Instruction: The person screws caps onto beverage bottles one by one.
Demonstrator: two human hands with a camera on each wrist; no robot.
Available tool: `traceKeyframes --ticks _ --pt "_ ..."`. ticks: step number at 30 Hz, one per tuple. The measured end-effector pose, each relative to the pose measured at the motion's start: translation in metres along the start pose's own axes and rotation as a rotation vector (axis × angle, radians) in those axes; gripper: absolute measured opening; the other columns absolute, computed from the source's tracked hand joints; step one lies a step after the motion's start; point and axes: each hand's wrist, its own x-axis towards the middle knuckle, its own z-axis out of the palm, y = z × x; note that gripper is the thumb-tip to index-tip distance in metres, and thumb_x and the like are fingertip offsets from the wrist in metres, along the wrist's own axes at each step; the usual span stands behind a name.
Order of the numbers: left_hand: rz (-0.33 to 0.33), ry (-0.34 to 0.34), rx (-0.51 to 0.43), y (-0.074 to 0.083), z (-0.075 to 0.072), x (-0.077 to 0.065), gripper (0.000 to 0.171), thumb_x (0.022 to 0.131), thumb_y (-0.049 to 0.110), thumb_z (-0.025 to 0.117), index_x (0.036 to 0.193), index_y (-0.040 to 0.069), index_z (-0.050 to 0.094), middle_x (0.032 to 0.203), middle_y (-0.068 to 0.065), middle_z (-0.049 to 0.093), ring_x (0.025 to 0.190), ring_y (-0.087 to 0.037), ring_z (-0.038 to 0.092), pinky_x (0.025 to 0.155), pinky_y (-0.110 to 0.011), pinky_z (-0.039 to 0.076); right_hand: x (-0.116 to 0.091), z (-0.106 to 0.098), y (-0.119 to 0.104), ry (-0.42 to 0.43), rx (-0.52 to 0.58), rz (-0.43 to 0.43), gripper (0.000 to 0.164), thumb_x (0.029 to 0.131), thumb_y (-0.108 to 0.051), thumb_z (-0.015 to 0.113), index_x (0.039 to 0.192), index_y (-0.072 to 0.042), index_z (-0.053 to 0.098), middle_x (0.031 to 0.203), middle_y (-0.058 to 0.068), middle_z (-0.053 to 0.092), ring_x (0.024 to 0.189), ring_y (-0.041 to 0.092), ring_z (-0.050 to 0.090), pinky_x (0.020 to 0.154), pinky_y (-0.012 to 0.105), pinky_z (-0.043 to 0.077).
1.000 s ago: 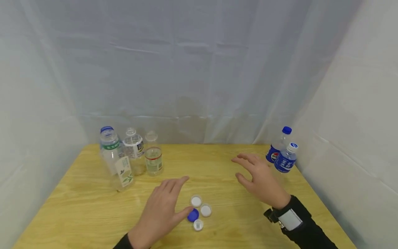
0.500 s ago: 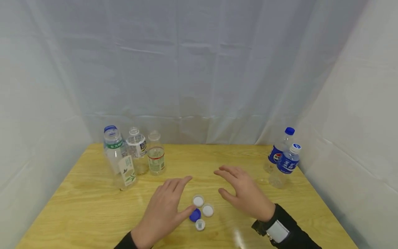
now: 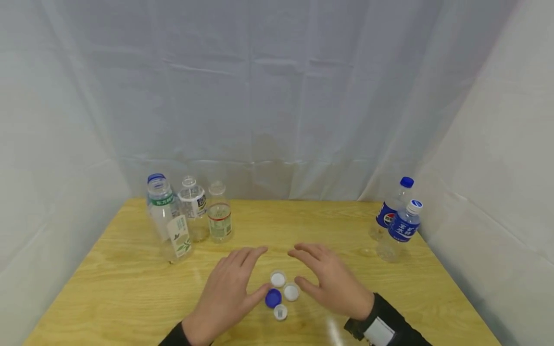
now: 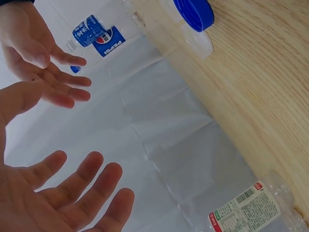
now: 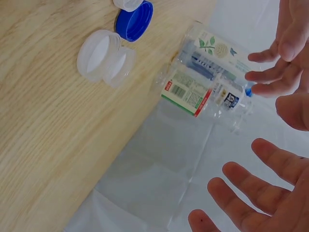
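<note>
My left hand [image 3: 231, 288] hovers with fingers spread just left of a small group of bottle caps, and holds nothing. To their right, my right hand [image 3: 331, 281] is held above the table in the same way, fingers loosely extended and nothing in them. Between the two hands lie a blue cap [image 3: 273, 298], a small white cap [image 3: 280, 312] nearest me, and two more white caps, one at the back [image 3: 278, 278] and one at the right [image 3: 291, 291]. In the right wrist view the blue cap [image 5: 134, 21] sits with its hollow side showing.
At the back left of the wooden table [image 3: 108, 288] stand several clear bottles, including a green-banded bottle [image 3: 170, 226] and a red-lined bottle [image 3: 220, 218]. A Pepsi bottle [image 3: 387, 214] and a blue-labelled water bottle [image 3: 402, 228], both capped, stand at the right. White sheeting [image 3: 277, 96] encloses the table.
My right hand has moved left and toward me, from beside the capped bottles to near the caps. My left hand has stayed almost still. The view has shifted slightly.
</note>
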Motion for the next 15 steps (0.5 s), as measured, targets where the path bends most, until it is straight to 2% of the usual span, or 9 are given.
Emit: traceKeyframes --ticks 5,10,15 --pt "0.018 0.083 0.017 -0.004 -0.003 -0.001 0.061 0.082 0.04 0.082 0.135 0.017 0.06 0.12 0.0 0.067 0.11 -0.018 0.064 0.09 -0.039 0.056 -0.001 0.005 -0.002 -0.015 0.015 -0.003 0.05 0.096 -0.036 0.068 0.144 -0.027 0.053 0.145 0.001 0.055 0.132 0.022 0.052 0.102 0.052 0.05" --pt "0.042 0.167 0.033 -0.008 -0.006 -0.001 0.058 0.082 0.035 0.083 0.132 0.016 0.062 0.117 -0.001 0.067 0.108 -0.018 0.064 0.088 -0.037 0.056 -0.003 0.008 -0.004 -0.05 0.035 0.03 0.049 0.097 -0.039 0.066 0.144 -0.029 0.052 0.147 -0.003 0.053 0.134 0.018 0.05 0.105 0.051 0.047" --pt "0.032 0.225 0.059 -0.015 -0.011 -0.001 0.057 0.08 0.033 0.083 0.13 0.014 0.062 0.118 -0.002 0.067 0.109 -0.02 0.064 0.088 -0.038 0.057 -0.005 0.01 -0.006 -0.056 0.032 0.03 0.047 0.097 -0.041 0.065 0.141 -0.029 0.055 0.146 -0.002 0.053 0.133 0.02 0.051 0.103 0.053 0.048"
